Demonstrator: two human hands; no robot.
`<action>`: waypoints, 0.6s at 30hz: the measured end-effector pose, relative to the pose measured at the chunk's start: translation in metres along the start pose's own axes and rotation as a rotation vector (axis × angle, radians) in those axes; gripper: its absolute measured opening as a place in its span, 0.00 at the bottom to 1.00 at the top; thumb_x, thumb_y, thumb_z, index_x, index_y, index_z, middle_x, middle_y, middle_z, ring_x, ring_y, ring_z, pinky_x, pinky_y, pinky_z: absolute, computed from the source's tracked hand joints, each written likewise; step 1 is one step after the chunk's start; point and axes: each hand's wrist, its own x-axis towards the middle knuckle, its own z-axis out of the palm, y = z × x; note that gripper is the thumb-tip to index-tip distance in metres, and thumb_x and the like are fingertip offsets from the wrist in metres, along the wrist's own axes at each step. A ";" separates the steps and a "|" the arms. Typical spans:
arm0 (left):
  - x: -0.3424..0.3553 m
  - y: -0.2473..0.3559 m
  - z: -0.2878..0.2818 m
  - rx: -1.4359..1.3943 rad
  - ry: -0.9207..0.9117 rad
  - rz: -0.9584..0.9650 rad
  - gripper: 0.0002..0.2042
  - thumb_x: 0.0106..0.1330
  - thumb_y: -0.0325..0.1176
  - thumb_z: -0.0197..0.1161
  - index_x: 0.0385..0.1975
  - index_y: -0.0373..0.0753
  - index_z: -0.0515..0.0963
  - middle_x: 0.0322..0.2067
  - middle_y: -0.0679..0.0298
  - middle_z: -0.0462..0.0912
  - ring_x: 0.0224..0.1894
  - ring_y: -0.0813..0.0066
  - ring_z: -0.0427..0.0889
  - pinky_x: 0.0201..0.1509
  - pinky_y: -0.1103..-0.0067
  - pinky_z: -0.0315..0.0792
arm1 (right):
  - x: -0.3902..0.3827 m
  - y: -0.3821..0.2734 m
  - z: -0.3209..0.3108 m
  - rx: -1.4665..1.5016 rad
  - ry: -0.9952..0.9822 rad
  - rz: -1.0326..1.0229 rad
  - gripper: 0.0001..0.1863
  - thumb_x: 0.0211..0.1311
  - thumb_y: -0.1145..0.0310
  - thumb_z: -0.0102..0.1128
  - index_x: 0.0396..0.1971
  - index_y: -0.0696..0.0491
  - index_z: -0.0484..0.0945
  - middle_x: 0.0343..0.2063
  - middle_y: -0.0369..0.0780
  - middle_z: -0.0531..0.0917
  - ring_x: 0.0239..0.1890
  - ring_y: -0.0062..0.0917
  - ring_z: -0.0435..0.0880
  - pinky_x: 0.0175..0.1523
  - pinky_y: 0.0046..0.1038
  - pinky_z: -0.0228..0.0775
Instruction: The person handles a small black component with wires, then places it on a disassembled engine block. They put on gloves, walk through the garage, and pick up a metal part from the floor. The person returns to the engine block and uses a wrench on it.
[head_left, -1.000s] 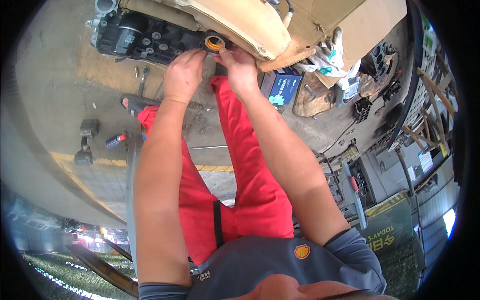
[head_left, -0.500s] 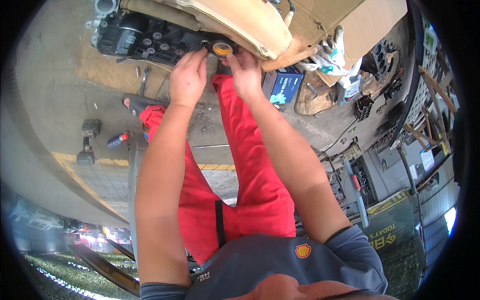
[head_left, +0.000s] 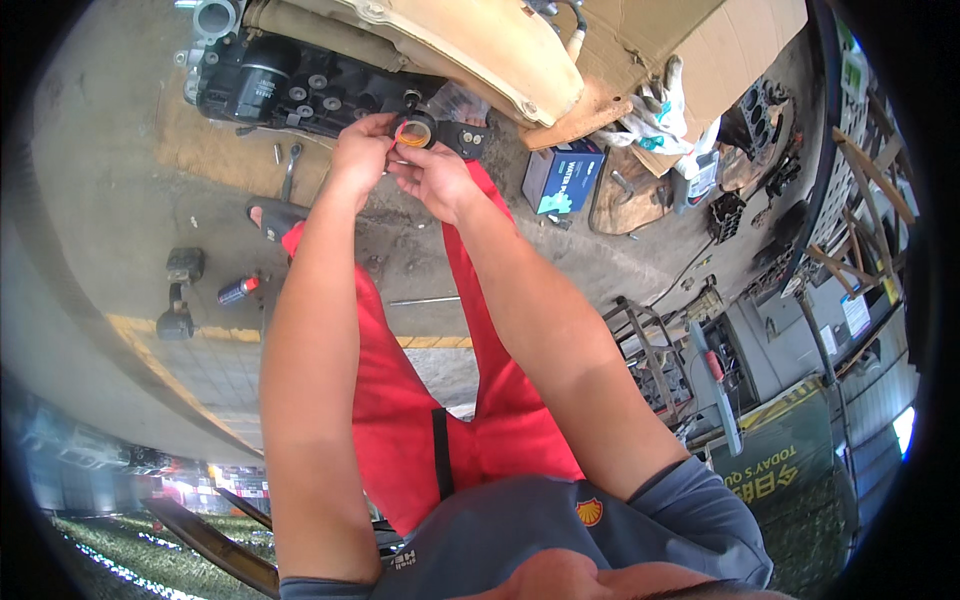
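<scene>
The person wears a dark grey short-sleeved shirt [head_left: 500,530] with a yellow-and-red fan-shaped badge [head_left: 589,512], red trousers [head_left: 395,410] with a black strip [head_left: 442,460], and dark open-toed sandals [head_left: 282,222]; the hands [head_left: 438,182] are bare

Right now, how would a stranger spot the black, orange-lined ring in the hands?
Find the long black engine at upper left. By its right end, the bare left hand and bare right hand hold a black round ring. Its bright orange inner edge sets it apart from the engine.

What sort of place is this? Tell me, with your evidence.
Most likely an engine repair workshop: a black engine, a ratchet wrench near it and a bare engine block farther right all suggest that.
</scene>
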 end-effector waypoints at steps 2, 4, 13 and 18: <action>0.006 0.000 -0.007 0.089 -0.105 -0.022 0.15 0.70 0.26 0.60 0.55 0.31 0.82 0.44 0.56 0.89 0.41 0.71 0.86 0.47 0.76 0.79 | -0.006 -0.005 0.002 -0.039 0.017 0.059 0.12 0.69 0.65 0.67 0.47 0.52 0.79 0.42 0.35 0.87 0.42 0.20 0.85 0.45 0.25 0.75; 0.019 0.006 -0.016 0.287 -0.211 -0.039 0.17 0.70 0.28 0.63 0.56 0.30 0.81 0.44 0.60 0.88 0.44 0.73 0.84 0.50 0.77 0.77 | -0.008 -0.014 0.007 -0.231 0.002 0.080 0.13 0.67 0.64 0.68 0.46 0.54 0.81 0.41 0.36 0.87 0.41 0.21 0.85 0.44 0.25 0.75; -0.014 0.067 -0.021 1.051 0.078 0.643 0.14 0.65 0.27 0.63 0.50 0.40 0.83 0.49 0.56 0.83 0.50 0.48 0.82 0.52 0.61 0.77 | -0.029 -0.031 -0.007 -0.513 0.210 -0.246 0.16 0.64 0.70 0.67 0.48 0.61 0.82 0.36 0.40 0.87 0.34 0.22 0.85 0.40 0.25 0.76; -0.011 0.088 -0.017 1.056 0.034 0.888 0.13 0.61 0.26 0.64 0.46 0.39 0.83 0.44 0.56 0.83 0.50 0.51 0.82 0.54 0.63 0.77 | -0.030 -0.037 -0.006 -0.478 0.186 -0.516 0.19 0.64 0.71 0.65 0.52 0.62 0.79 0.36 0.39 0.87 0.35 0.22 0.84 0.43 0.25 0.76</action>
